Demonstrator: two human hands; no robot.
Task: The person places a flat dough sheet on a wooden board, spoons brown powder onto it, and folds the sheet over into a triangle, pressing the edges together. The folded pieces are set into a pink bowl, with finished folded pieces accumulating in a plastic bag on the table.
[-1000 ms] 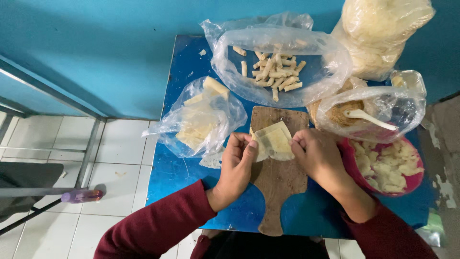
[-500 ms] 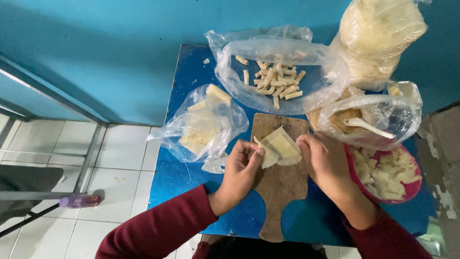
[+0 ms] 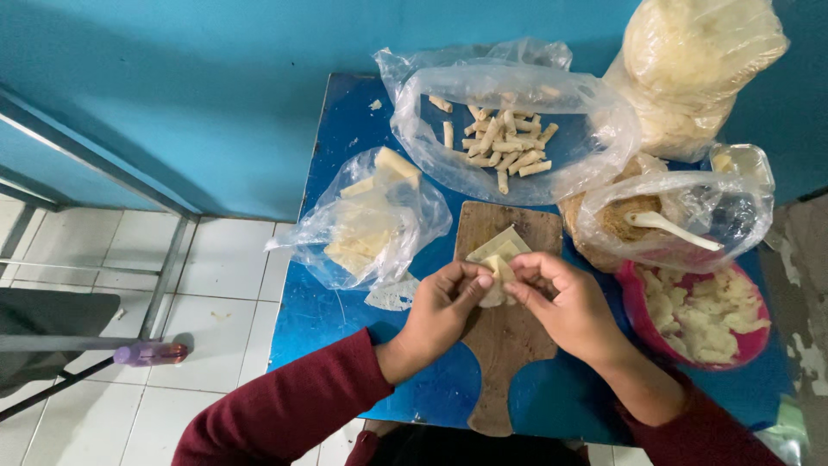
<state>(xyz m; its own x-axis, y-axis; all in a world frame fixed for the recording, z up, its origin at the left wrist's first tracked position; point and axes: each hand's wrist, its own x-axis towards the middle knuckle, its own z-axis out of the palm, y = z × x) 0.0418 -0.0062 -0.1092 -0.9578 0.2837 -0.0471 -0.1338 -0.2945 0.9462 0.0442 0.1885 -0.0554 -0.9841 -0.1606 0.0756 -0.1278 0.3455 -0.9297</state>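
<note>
My left hand (image 3: 444, 304) and my right hand (image 3: 561, 302) meet over a brown wooden cutting board (image 3: 509, 345) on a small blue table (image 3: 345, 311). Between the fingertips of both hands is a pale yellow square dough wrapper (image 3: 498, 259), partly folded up at its near corner. Both hands pinch it; its far half lies flat on the board. Dark red sleeves cover both forearms.
A clear bag with stacked wrappers (image 3: 366, 220) lies left of the board. A larger open bag holds several rolled sticks (image 3: 504, 142). To the right are a bag of brown filling with a white spoon (image 3: 668, 226), a pink bowl (image 3: 634, 298) of pale pieces, and a full bag (image 3: 690, 65). White tiled floor lies left.
The hands have drawn closer together and folded the wrapper's near edge up. The wrapper lay flatter on the board before.
</note>
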